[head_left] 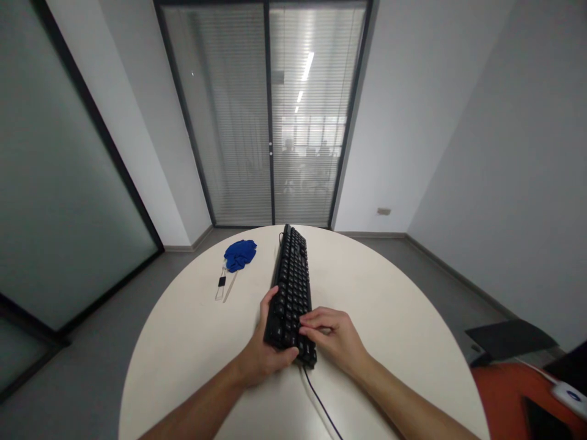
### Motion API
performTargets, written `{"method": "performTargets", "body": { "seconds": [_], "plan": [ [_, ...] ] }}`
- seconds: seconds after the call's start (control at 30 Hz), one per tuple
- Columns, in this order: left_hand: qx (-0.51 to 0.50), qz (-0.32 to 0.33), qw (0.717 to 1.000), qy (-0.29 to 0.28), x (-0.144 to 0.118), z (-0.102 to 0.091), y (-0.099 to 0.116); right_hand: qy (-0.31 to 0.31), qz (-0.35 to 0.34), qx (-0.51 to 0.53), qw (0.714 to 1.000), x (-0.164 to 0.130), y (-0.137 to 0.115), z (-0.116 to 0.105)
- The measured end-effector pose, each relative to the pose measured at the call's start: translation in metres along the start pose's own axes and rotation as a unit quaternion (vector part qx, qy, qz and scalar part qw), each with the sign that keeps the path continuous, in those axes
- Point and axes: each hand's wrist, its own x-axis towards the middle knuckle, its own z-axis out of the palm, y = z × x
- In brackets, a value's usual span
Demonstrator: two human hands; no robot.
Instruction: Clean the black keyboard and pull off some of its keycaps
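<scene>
Black keyboard [293, 275] held
Left hand [257, 359] clasps it; right hand [340, 337] curls fingers [318, 319] at keys [293, 293], whether pinching is unclear.

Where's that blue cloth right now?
In the head view, the blue cloth lies crumpled on the far left part of the round table, left of the keyboard and just beyond the black clip.

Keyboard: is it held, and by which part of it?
The left hand holds the keyboard by its near end. The right hand is at its keys; whether it pinches anything cannot be told.
</scene>
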Motion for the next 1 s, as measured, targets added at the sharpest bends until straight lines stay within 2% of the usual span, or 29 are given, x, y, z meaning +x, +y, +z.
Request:
{"method": "performTargets", "body": {
  "seconds": [0.23,0.43,0.6,0.8,1.0],
  "plan": [
    [-0.032,0.031,0.999,0.030,0.004,-0.001,-0.003,-0.014,-0.074,-0.067,0.995,0.002,-0.015,-0.007],
    [-0.068,0.011,0.996,0.060,0.004,0.002,-0.003,0.008,-0.047,-0.054,0.997,0.002,-0.010,-0.006],
    [-0.031,0.003,0.998,0.061,0.003,0.004,0.003,-0.004,-0.047,-0.053,0.998,0.004,-0.012,-0.009],
    [0.023,-0.061,0.994,0.092,0.008,0.001,0.017,0.014,-0.047,-0.074,0.996,0.003,-0.002,-0.014],
    [0.054,-0.123,0.985,0.111,0.013,-0.003,0.028,-0.043,-0.030,-0.103,0.993,0.003,0.007,-0.009]
  ]
}}
